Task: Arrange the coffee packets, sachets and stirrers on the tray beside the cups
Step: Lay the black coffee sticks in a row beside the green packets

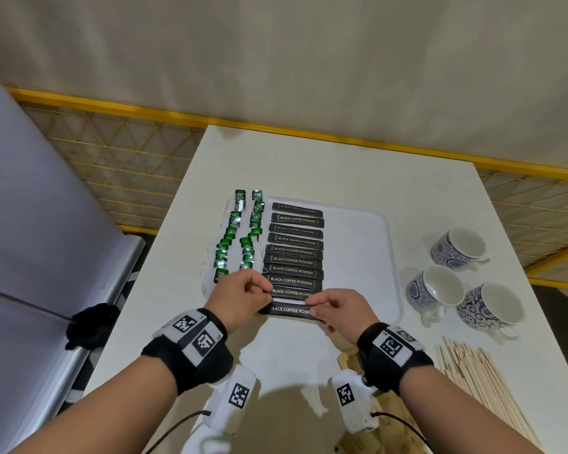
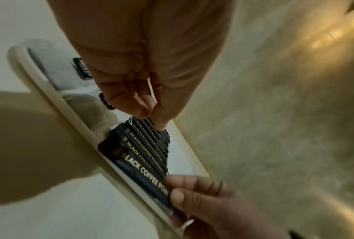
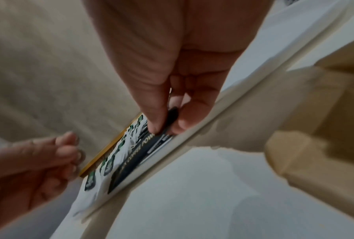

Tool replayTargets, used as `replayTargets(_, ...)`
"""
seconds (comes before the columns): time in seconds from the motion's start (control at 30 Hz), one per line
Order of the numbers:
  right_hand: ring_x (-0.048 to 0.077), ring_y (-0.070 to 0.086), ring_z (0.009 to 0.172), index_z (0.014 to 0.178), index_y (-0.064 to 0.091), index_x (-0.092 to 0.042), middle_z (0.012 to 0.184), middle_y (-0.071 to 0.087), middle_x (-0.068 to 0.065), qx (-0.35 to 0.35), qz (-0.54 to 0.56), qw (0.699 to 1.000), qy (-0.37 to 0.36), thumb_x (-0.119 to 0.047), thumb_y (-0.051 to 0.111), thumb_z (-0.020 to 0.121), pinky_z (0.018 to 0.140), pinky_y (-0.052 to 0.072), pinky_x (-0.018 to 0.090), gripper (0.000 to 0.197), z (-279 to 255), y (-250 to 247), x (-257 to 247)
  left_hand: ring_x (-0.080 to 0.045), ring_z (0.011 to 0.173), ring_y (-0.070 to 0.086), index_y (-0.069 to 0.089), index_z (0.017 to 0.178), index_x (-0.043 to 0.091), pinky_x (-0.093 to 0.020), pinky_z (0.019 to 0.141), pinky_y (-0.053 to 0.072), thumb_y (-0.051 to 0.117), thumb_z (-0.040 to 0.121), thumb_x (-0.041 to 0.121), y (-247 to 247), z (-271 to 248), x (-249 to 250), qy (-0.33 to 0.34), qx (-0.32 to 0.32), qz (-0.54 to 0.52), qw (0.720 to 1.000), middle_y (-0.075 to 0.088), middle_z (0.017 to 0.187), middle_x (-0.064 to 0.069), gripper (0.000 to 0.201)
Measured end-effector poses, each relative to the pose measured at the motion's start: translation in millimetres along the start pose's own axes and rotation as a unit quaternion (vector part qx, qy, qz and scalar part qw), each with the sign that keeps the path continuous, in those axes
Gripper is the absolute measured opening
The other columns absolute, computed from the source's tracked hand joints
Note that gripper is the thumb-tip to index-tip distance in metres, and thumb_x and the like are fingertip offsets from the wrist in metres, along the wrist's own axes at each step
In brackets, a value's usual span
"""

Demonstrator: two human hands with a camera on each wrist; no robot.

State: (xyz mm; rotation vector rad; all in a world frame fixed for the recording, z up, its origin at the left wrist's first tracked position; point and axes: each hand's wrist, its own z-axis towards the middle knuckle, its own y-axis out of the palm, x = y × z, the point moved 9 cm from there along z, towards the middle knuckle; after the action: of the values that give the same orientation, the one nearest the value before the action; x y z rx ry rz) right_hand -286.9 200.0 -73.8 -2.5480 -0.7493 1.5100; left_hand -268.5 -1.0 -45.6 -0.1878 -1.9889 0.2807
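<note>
Scene: We see a white tray [image 1: 368,224] on a white tabletop [image 1: 309,158].
Packets: Black coffee packets [image 1: 297,240] run in a column down the tray's 9 o'clock half; green sachets [image 1: 240,231] flank them further toward 9.
Right grip: Our right hand [image 1: 338,308] pinches the nearest packet [image 1: 289,310] at 6 o'clock, thumb and fingertip closed on its end.
Left grip: Our left hand [image 1: 240,294] hovers with fingers curled at the packet's other end; whether it holds anything, we cannot tell.
Cups: Three cups [image 1: 459,276] at 3 o'clock; stirrers [image 1: 479,381] at 5.

Right hand [image 3: 172,97] pinching black coffee packet [image 3: 135,160], tray rim [image 3: 223,113] beside
</note>
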Motion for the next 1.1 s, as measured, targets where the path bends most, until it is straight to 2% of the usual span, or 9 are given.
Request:
replayTargets(0.07,0.005,0.059,0.067,0.079,0.071,-0.027,0.076,0.068,-0.009,0.022,-0.073,0.996,-0.035,-0.011,0.074,0.079,0.063,0.046,0.016,0.016,3,-3,-7,-0.008,0.061,0.048,0.063,0.078,0.018,-0.015,0.065,0.047,0.065,0.081,-0.002,10,1,7,0.022,-0.014,0.043,0.999,0.049,0.063,0.006,0.020)
replayTargets(0.13,0.006,0.061,0.070,0.072,0.069,-0.030,0.077,0.068,-0.008,0.039,-0.123,0.990,-0.051,-0.015,0.076,0.076,0.071,0.050,0.019,0.018,6,-9,-11,-0.006,0.059,0.048,0.063,0.078,0.020,-0.015,0.067,0.047,0.065,0.081,0.000,22,6,12,0.046,-0.032,0.093,0.994,0.050,0.063,0.007,0.020)
replayTargets(0.27,0.006,0.055,0.060,0.071,0.069,-0.028,0.068,0.063,-0.006,0.040,-0.120,0.991,-0.033,-0.011,0.075,0.075,0.066,0.050,0.020,0.019,8,-14,-3,-0.004,0.066,0.048,0.066,0.087,0.019,-0.014,0.066,0.040,0.067,0.080,0.006,46,10,19,0.106,-0.062,0.227,0.966,0.050,0.078,0.007,0.015)
replayTargets(0.43,0.003,0.054,0.062,0.071,0.066,-0.032,0.068,0.061,-0.009,0.020,-0.168,0.984,-0.058,-0.016,0.073,0.077,0.070,0.047,0.015,0.018,10,-5,-7,-0.014,0.087,0.053,0.067,0.102,0.020,-0.017,0.076,0.037,0.061,0.085,0.013,66,12,11,0.134,-0.090,0.331,0.930,0.041,0.092,0.006,0.019)
replayTargets(0.5,0.003,0.054,0.063,0.071,0.065,-0.033,0.068,0.062,-0.010,0.015,-0.188,0.980,-0.068,-0.017,0.070,0.079,0.072,0.048,0.018,0.018,11,-3,-10,-0.016,0.093,0.055,0.068,0.105,0.019,-0.018,0.080,0.036,0.057,0.089,0.015,66,13,11,0.139,-0.085,0.339,0.927,0.042,0.093,0.005,0.020)
replayTargets(0.63,0.004,0.054,0.065,0.070,0.063,-0.035,0.068,0.061,-0.011,0.008,-0.217,0.973,-0.075,-0.015,0.066,0.081,0.075,0.049,0.022,0.022,10,1,-12,-0.017,0.095,0.056,0.068,0.109,0.019,-0.018,0.084,0.038,0.056,0.090,0.020,64,16,11,0.142,-0.080,0.340,0.926,0.044,0.095,0.004,0.023)
replayTargets(0.77,0.005,0.057,0.065,0.073,0.067,-0.031,0.072,0.066,-0.007,0.047,-0.144,0.987,-0.058,-0.012,0.068,0.081,0.072,0.050,0.018,0.021,9,-13,-7,-0.017,0.097,0.057,0.068,0.111,0.018,-0.019,0.086,0.040,0.057,0.090,0.018,58,16,11,0.145,-0.067,0.335,0.929,0.049,0.099,0.001,0.024)
replayTargets(0.9,0.011,0.060,0.062,0.074,0.065,-0.026,0.065,0.064,-0.007,0.098,-0.109,0.989,-0.037,-0.004,0.056,0.081,0.072,0.055,0.034,0.025,9,-29,3,-0.015,0.097,0.056,0.067,0.113,0.018,-0.017,0.089,0.039,0.057,0.090,0.017,55,15,10,0.149,-0.061,0.330,0.930,0.044,0.096,0.005,0.025)
replayTargets(1.1,0.017,0.062,0.064,0.075,0.060,-0.024,0.058,0.058,-0.008,0.081,-0.106,0.991,-0.024,-0.003,0.061,0.075,0.076,0.057,0.040,0.022,11,-24,3,-0.016,0.095,0.057,0.066,0.113,0.018,-0.020,0.090,0.042,0.056,0.090,0.019,55,14,9,0.137,-0.066,0.332,0.931,0.044,0.096,0.005,0.025)
